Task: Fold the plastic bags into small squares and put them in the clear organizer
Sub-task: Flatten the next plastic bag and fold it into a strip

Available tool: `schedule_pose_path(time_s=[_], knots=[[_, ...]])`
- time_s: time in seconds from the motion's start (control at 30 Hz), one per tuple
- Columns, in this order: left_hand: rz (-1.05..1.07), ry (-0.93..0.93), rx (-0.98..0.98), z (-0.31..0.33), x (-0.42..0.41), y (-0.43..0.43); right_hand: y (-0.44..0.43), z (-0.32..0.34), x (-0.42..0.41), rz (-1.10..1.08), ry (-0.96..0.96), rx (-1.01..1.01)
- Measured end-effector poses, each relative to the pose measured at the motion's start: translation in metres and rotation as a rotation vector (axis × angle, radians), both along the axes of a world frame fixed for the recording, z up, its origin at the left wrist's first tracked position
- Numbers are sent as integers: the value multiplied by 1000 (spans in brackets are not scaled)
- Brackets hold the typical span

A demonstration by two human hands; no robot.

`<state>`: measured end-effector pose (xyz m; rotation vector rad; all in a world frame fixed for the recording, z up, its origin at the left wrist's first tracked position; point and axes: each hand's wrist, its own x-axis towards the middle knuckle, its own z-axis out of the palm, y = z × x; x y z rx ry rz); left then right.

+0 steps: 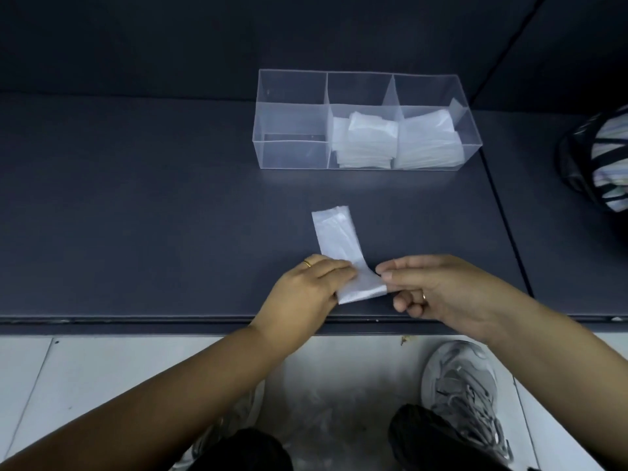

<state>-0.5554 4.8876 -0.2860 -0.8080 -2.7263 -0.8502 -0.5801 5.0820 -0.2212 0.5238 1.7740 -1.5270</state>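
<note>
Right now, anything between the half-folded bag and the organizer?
Nothing visible. The right hand pinches the near end of the plastic bag, the left hand presses on it, and no object sits between it and the clear organizer. Its front middle and right compartments hold folded bags; the left ones look free.

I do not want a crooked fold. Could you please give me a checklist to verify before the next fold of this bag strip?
1. Left hand steadies the plastic bag strip: ok, its fingers lie on it.
2. Right hand pinches the strip's near end: ok.
3. Far end flat on the dark surface: ok.
4. Strip straight: not ok, its near part bends toward the right hand.
5. Layers aligned inside: cannot tell.
6. Clear organizer has room: ok, its left compartments hold no bags.
</note>
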Motion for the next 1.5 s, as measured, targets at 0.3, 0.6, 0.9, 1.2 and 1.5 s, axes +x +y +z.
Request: schedule_pose_path(time_s=[0.3, 0.6, 0.9, 1.2, 1.5], knots=[[91, -221, 44, 16, -11, -1, 5, -14, -11, 504, 653, 213], [586, -961, 826, 18, -52, -1, -19, -47, -42, 194, 556, 300], [262, -95, 44, 1, -33, -2, -37, -35, -67, 283, 388, 492], [253, -272, -408, -24, -42, -10, -46, -48, -41, 289, 649, 682], [315, -343, -516, -25, -49, -15, -32, -75, -16, 252, 902, 965]])
